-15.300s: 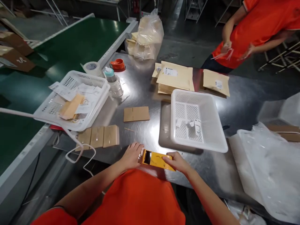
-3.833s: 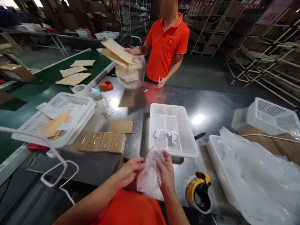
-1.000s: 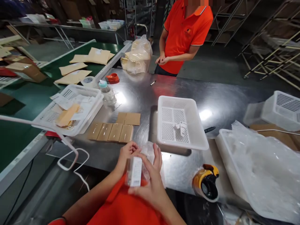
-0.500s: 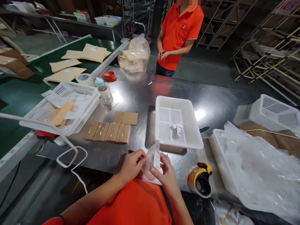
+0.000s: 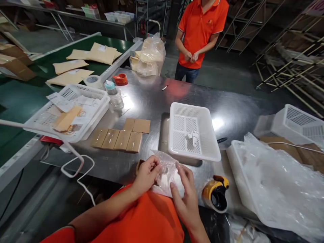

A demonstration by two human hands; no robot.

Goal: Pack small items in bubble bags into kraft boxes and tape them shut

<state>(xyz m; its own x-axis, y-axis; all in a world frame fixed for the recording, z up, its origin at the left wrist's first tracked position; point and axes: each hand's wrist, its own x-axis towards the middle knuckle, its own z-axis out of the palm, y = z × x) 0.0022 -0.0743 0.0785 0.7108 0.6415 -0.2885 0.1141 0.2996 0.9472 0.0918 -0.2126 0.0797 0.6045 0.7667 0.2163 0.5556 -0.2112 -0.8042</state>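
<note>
At the near edge of the shiny steel table (image 5: pixel 152 101), your left hand (image 5: pixel 146 174) and right hand (image 5: pixel 186 197) both pinch the crumpled clear bubble-wrap bag (image 5: pixel 168 173), just before the white perforated plastic basket (image 5: pixel 193 135).

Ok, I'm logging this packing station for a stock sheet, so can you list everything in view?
bubble bag: 1, clear, table's near edge, between both hands
scanner: 1, yellow and black, right of the hands
baskets: 3, white; one mid-table with small tags, one left with papers, one far right
card packs: row of 4, brown, plus a pair behind
bottle: 1, clear, teal cap, beside left basket
tape rolls: 2, one orange, one pale, far left
envelopes: several, tan, on green belt
bagged envelopes: 1 clear sack, table's far edge
plastic sheeting: clear, in right tray
pen: 1, far side
co-worker: 1, orange shirt, beyond table
left hand: pinching the bag
right hand: on the bag
</note>
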